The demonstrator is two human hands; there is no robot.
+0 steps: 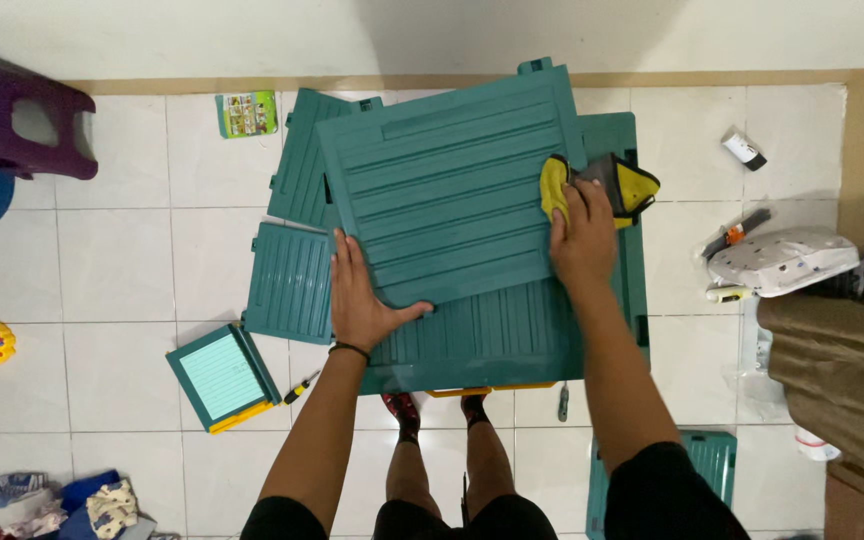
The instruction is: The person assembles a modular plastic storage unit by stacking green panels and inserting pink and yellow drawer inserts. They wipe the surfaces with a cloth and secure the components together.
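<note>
wiping a teal panel on the floor

the top panel [447,190] lies tilted on a stack of teal panels on the tiled floor [112,270]. the left hand [360,300] presses flat on the panel's lower left edge, fingers spread and released, steadying it. the right hand [580,232] at the panel's right edge has its fingers clenched on a yellow cloth [556,185]. the step looks like wiping; a next stroke would call for a firm left hand. a small framed panel [222,377] lies lower left of the panel.
</note>
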